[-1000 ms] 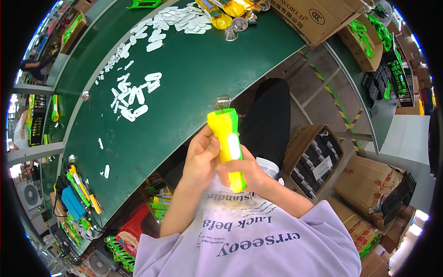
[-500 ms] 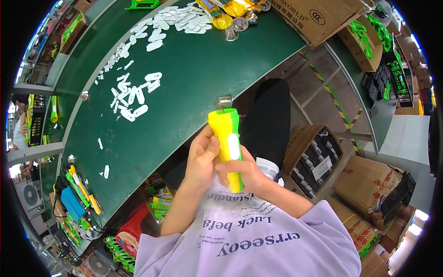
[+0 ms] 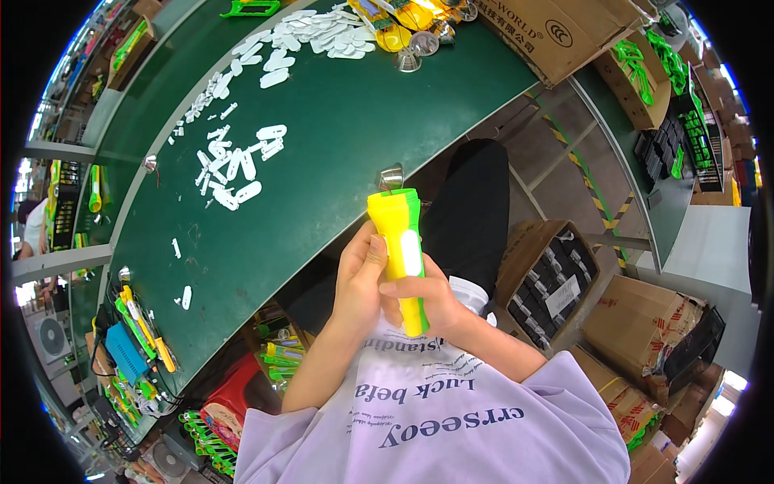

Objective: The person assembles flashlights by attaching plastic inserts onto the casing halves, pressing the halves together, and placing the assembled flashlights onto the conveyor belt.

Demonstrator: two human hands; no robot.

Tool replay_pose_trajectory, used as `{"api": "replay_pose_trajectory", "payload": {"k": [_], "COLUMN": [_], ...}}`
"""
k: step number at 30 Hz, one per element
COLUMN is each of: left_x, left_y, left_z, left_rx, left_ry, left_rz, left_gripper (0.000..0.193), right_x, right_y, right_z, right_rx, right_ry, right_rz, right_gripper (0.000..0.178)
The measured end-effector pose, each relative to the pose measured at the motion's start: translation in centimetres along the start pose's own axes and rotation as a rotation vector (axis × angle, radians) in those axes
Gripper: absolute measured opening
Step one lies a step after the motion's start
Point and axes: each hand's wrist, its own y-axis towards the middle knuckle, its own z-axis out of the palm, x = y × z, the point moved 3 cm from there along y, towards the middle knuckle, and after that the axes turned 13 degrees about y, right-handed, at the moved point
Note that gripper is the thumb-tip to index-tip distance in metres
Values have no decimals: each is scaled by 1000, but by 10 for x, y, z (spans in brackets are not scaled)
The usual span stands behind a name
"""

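Between my two hands stands a yellow and green flashlight body (image 3: 393, 230), its wide end pointing away from me. My left hand (image 3: 360, 270) wraps its left side, thumb on the yellow shell. Around the lower part, my right hand (image 3: 435, 300) grips it with fingers across the front. A white oval piece (image 3: 411, 253) sits on the body's right side. Just past the wide end, a shiny metal reflector cup (image 3: 392, 177) hangs by the table edge, with what looks like a thin wire running to the body.
Loose white plastic parts (image 3: 234, 165) lie scattered on the green table (image 3: 339, 121). Yellow parts with reflectors (image 3: 407, 40) and a cardboard box (image 3: 556, 32) stand at its far side. An open carton (image 3: 548, 282) sits on the floor at right. Assembled flashlights (image 3: 141, 323) lie at left.
Both hands keep the same hold on the flashlight body. The view has shifted very slightly; otherwise little differs.
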Motion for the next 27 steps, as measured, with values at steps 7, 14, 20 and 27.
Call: {"api": "replay_pose_trajectory", "payload": {"k": [7,14,20,27], "left_x": [-64,-103,-91,-76], "left_y": [-17,-40,-49,-49], "left_z": [-51,-45,-50,-49], "left_rx": [-541,389,-114,-331], "left_ry": [832,1689,1747,1754], "left_rz": [583,445,888,1073], "left_gripper": [57,67,57,60], "right_x": [30,48,84,93], "right_y": [1,-2,18,22], "right_z": [10,56,25,28], "right_rx": [91,288,-54,-29], "right_ry": [-486,-1626,-781,-892], "right_rz": [124,76,-530,-914], "right_gripper": [30,51,48,51]}}
